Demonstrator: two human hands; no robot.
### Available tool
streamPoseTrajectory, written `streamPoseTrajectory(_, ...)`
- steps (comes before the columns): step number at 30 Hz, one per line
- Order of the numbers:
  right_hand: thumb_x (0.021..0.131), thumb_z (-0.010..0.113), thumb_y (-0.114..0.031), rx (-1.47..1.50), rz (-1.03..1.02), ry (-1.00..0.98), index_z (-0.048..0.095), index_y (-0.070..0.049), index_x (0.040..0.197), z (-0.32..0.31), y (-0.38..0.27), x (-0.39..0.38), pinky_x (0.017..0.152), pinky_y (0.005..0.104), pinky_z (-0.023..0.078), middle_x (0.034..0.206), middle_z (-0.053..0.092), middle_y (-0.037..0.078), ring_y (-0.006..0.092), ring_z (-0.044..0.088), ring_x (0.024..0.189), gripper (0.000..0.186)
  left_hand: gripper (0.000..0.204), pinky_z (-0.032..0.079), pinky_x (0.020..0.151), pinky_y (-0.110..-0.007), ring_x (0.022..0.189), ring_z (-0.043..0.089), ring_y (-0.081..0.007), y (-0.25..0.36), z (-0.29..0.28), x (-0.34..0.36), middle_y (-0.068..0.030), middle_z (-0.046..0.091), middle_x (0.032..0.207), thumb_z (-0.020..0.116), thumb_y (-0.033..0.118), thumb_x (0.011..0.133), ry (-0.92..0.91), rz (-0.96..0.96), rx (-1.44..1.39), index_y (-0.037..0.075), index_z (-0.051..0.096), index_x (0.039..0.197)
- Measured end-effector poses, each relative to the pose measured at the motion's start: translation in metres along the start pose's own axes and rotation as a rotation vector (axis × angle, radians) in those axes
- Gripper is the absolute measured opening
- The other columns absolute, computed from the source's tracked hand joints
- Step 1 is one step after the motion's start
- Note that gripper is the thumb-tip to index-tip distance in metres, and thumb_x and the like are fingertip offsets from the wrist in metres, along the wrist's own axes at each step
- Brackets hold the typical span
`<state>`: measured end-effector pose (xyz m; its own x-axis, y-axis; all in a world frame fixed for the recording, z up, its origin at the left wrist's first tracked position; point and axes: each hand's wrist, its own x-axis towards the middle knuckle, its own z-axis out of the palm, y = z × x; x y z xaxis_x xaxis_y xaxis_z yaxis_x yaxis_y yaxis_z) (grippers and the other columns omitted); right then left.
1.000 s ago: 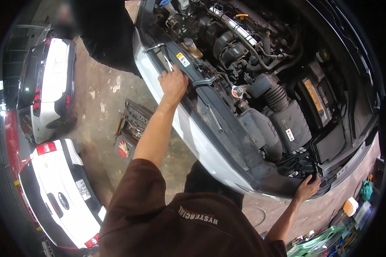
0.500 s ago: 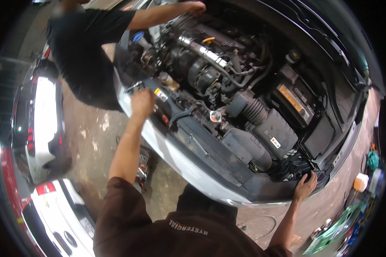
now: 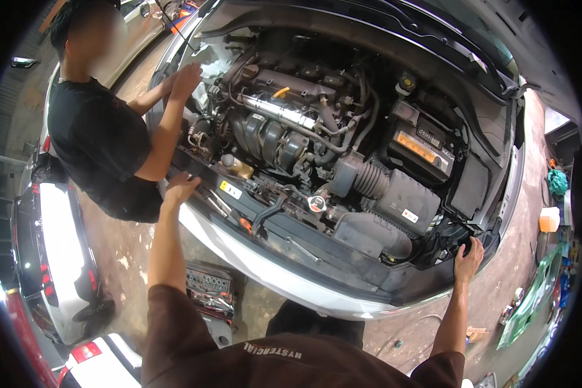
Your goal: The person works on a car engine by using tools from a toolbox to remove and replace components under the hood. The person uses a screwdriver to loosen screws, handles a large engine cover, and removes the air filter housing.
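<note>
My left hand (image 3: 180,189) is at the left of the open engine bay's front panel (image 3: 284,236), fingers bent round something I cannot make out. Just right of it lie metal tools (image 3: 218,205) and an orange-handled tool (image 3: 245,225); a long wrench (image 3: 302,249) rests farther along the panel. My right hand (image 3: 469,258) touches the front right corner of the bay, fingers apart and slightly curled, beside dark plastic parts. Between and beyond my hands are the engine (image 3: 268,139), radiator cap (image 3: 316,203), air filter box (image 3: 404,200) and battery (image 3: 420,149).
A co-worker (image 3: 97,142) in black stands at the left, hands (image 3: 184,79) over the car's edge. White vehicles (image 3: 58,252) stand behind. A toolbox (image 3: 208,291) is on the floor below the bumper. A green panel (image 3: 530,304), white jug (image 3: 549,218) and clutter line the right.
The view has swung up and leftward. The co-worker has drawn their arms back to the bay's left edge. My left hand has moved off the long tool it held; tools now show beside it.
</note>
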<state>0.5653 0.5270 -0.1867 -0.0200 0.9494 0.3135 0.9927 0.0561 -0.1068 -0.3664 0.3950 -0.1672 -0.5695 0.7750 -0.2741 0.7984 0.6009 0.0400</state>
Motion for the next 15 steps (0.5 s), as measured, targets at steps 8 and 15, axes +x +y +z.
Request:
streamPoseTrajectory(8, 0.092, 0.069, -0.014, -0.015, -0.029, -0.006, 0.065, -0.002, 0.128, 0.0, -0.006, 0.005, 0.116, 0.0486, 0.04, 0.135, 0.063, 0.018, 0.0372, 0.056, 0.132, 0.038, 0.039, 0.038, 0.054, -0.031, 0.059, 0.05, -0.0079, -0.071, -0.038, -0.093, 0.0015, 0.054, 0.06, 0.072, 0.036, 0.092, 0.268, -0.119, -0.591, 0.0, 0.071, 0.076)
streamPoseTrajectory(15, 0.097, 0.066, -0.017, -0.031, -0.046, -0.043, 0.064, -0.001, 0.131, -0.005, -0.003, 0.009, 0.113, 0.0494, 0.042, 0.133, 0.065, 0.019, 0.0389, 0.057, 0.129, 0.038, 0.04, 0.037, 0.054, -0.031, 0.058, 0.049, -0.0092, -0.086, -0.028, -0.204, 0.0032, 0.055, 0.066, 0.075, 0.042, 0.094, 0.427, -0.431, -0.946, 0.005, 0.071, 0.083)
